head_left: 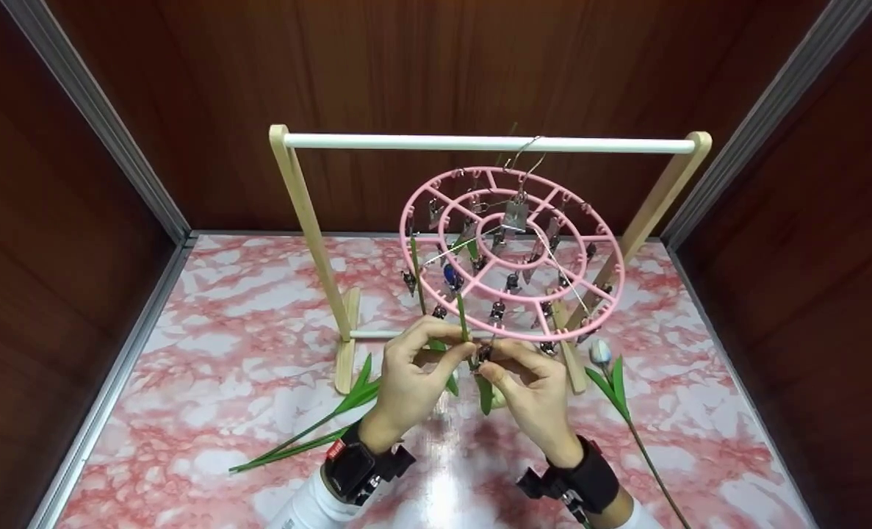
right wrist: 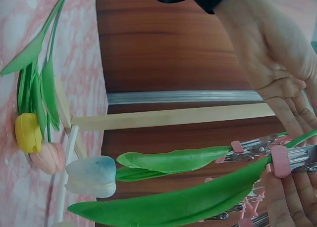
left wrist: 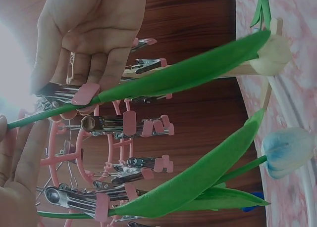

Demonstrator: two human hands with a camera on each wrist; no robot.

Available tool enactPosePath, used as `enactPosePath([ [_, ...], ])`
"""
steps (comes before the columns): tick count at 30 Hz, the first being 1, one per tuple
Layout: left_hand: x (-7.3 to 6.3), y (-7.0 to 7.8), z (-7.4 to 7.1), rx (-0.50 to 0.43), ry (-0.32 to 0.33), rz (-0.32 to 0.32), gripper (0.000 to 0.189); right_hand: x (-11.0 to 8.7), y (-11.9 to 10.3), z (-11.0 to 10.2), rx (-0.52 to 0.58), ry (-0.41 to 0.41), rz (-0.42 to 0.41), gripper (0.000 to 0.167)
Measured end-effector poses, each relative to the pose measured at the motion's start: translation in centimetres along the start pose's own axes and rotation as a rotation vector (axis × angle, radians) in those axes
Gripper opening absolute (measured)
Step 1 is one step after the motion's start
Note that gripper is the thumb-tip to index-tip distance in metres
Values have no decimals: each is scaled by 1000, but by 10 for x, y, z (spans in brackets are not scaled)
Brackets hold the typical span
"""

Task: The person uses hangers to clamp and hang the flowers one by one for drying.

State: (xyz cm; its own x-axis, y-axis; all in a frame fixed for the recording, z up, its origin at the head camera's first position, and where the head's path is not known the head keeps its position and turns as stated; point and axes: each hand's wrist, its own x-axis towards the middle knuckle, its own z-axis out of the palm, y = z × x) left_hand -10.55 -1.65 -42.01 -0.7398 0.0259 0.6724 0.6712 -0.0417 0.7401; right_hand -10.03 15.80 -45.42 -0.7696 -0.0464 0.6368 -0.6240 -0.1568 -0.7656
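My left hand (head_left: 421,371) pinches the thin green stem (left wrist: 34,119) of an artificial tulip that hangs bloom down. Its bloom (left wrist: 274,56) is whitish, and one long leaf (left wrist: 183,68) droops beside it. My right hand (head_left: 531,389) pinches a metal clip (left wrist: 62,94) with pink pads at that stem; whether the clip bites on the stem I cannot tell. The clip belongs to a round pink hanger (head_left: 612,253) above both hands. A blue-and-white tulip (left wrist: 289,152) hangs upside down near another clip.
The hanger hooks over a white rod (head_left: 406,142) between wooden posts (head_left: 307,228). On the marbled table (head_left: 208,367), a yellow tulip (right wrist: 28,133) and a pink tulip (right wrist: 48,157) lie to the left, a pale blue-white tulip (head_left: 599,351) to the right. Wood-panelled walls (head_left: 259,66) enclose the space.
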Motion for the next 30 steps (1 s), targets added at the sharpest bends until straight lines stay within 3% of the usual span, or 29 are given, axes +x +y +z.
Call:
enactPosePath([
  [6, 2, -2, -2, 31, 8, 7, 16, -3, -1, -3, -106, -4, -24, 47],
  [14, 3, -7, -2, 7, 15, 22, 17, -14, -4, -18, -197, -29, -69, 32],
  [27, 3, -9, -3, -7, 12, -7, 17, -42, 1, -64, -386, 0, -75, 32],
  [30, 2, -9, -3, -14, 7, -14, 17, -47, 4, -78, -455, 10, -42, 33],
])
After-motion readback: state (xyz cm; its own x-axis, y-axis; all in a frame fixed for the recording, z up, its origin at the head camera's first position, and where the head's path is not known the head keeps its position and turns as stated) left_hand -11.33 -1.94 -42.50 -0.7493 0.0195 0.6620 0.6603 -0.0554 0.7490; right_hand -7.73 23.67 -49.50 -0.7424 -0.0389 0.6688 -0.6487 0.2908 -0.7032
